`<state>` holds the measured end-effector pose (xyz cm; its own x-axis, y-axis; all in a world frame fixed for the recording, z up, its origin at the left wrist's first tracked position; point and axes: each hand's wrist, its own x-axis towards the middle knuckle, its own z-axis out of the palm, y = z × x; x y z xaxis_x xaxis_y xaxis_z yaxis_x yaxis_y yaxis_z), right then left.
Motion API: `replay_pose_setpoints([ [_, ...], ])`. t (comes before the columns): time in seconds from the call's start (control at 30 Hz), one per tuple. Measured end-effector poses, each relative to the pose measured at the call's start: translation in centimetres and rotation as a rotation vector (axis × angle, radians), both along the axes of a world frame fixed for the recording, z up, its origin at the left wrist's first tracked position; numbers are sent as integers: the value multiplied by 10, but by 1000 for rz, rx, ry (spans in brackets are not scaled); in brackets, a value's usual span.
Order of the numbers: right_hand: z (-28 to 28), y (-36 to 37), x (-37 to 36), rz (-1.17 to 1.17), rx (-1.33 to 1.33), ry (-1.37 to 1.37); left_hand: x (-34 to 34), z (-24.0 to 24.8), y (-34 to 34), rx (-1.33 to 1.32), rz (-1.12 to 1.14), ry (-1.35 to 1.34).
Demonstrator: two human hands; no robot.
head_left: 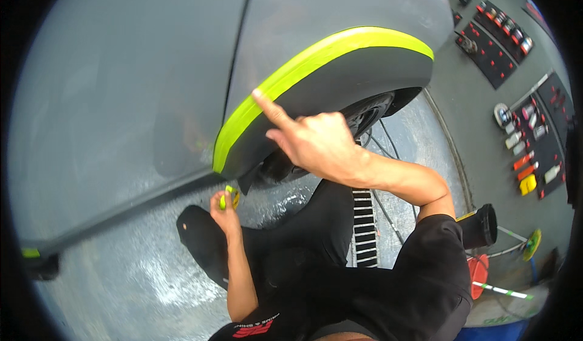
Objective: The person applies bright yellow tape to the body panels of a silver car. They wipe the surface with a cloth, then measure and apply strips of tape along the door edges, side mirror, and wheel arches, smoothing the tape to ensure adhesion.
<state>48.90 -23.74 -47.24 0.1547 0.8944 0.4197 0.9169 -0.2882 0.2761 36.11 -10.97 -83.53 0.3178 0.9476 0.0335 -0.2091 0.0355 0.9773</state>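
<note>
A strip of bright yellow-green masking tape (316, 55) follows the edge of the dark wheel arch trim (340, 77) on a grey car (139, 68). My right hand (322, 140) is raised to the arch, its index finger stretched out with the tip on the tape strip. The other fingers are loosely curled and hold nothing. Lower and to the left, below the strip's lower end, my left hand (225, 212) is closed around a roll of masking tape (229, 197) of the same colour. Part of the roll is hidden by the fingers.
The car's wheel (368, 113) sits under the arch. Hoses (388, 210) run beside a floor drain grate (364, 228). A black bucket (480, 227) stands at the right, near an orange container (479, 275). Wall boards (486, 52) hold bottles and tools.
</note>
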Motion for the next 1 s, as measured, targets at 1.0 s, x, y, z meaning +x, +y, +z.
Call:
replay_pose_setpoints([
  [1.0, 25, -132, 347, -117, 870, -73, -44, 49, -85, 158, -318, 67],
])
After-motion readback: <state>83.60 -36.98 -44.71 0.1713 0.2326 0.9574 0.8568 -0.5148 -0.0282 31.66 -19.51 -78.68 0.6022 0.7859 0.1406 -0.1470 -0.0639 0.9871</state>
